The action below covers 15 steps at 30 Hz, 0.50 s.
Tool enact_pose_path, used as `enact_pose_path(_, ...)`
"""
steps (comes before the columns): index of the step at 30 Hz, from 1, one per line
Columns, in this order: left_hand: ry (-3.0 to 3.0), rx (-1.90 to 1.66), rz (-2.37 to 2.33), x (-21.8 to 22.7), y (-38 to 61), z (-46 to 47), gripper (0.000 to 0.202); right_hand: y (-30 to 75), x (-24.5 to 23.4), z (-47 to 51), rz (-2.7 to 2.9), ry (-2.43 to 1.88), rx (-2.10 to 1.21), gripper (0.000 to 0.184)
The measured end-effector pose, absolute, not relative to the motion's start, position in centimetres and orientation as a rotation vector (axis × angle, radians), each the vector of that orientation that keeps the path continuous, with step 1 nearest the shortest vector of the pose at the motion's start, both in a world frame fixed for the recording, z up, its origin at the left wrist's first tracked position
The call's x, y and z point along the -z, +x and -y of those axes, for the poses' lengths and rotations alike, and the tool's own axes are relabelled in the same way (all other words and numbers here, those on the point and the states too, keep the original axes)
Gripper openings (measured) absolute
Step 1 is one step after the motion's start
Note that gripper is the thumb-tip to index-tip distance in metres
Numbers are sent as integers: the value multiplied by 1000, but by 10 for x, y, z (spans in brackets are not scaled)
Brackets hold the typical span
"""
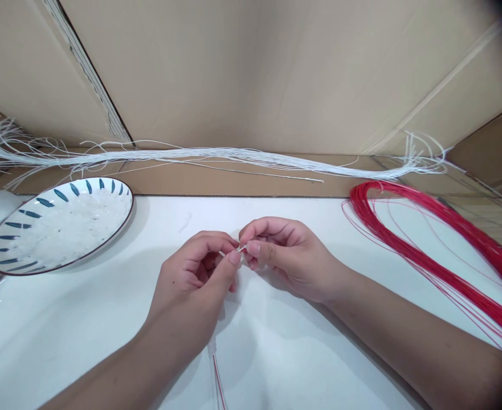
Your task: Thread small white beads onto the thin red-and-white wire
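Above the white bench point(302, 359), near edge cut off, my nearly closed left hand point(195, 272) and right hand point(300, 256) pinch a thin strand point(243, 249), partly hidden.

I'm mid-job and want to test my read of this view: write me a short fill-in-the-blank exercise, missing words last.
1. Of the left hand and right hand, the ____ one is nearer to the patterned plate.
2. The small thin piece shows in the gap ____ the two hands.
3. The looped bundle is coloured ____.
4. The long bundle before the cardboard wall is coloured ____.

Missing words: left; between; red; white.
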<state>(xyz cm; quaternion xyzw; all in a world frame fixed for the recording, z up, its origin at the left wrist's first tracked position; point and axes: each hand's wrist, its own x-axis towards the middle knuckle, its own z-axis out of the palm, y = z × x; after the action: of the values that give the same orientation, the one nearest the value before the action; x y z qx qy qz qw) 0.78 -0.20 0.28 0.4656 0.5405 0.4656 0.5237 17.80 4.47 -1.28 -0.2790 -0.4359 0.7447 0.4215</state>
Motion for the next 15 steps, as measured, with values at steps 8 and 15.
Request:
enact_pose_path(8, 1301, -1136, -1272, 1, 4, -1, 17, 180, 15, -45, 1163, -763, -1897, 24)
enact_pose_path(15, 1214, -1134, -1318, 0, 6, 0, 15, 177, 15, -45, 1241, -759, -1828, 25)
